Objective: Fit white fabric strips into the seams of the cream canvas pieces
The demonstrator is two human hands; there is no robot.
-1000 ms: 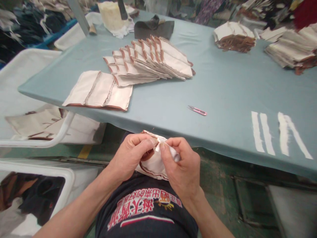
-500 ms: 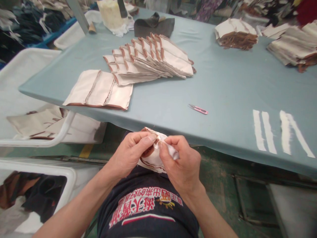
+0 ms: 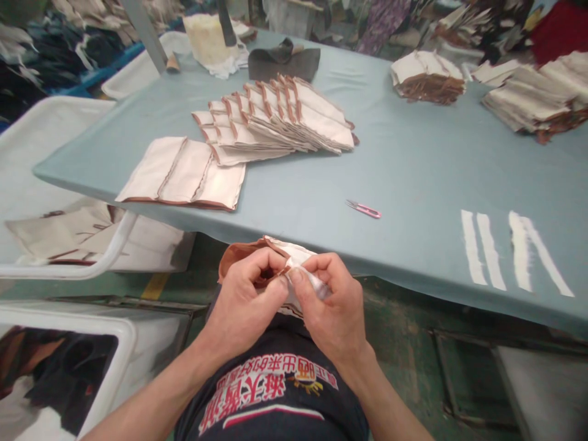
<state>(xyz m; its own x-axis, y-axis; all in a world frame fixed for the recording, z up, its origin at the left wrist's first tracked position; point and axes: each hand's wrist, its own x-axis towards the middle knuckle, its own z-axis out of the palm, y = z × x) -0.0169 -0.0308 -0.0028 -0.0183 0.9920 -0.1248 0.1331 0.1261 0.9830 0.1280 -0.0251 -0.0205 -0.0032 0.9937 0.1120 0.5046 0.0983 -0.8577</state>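
Between my hands, just off the table's front edge, is a cream and brown fabric piece [image 3: 243,252] with sewn seams. My left hand [image 3: 250,297] pinches its edge between thumb and fingers. Close beside it, my right hand [image 3: 333,300] pinches the same cloth, fingertips nearly touching the left ones. The fingers and palms hide much of the piece. Pink-handled thread snips [image 3: 364,209] lie on the table beyond my right hand. A flat seamed cream piece [image 3: 184,174] lies near the front left edge, beside a fanned stack of similar pieces [image 3: 280,119].
The blue-green table [image 3: 404,177] spans the view. White cloth strips [image 3: 491,251] lie at its right. Fabric stacks [image 3: 429,76] stand at the back right, near another pile [image 3: 535,98]. White bins [image 3: 105,260] with fabric stand at the left. A dark cloth [image 3: 285,61] lies behind.
My left hand has turned and shifted slightly down, and more of the brown side of the fabric piece shows at its left. Both hands keep their pinch on it.
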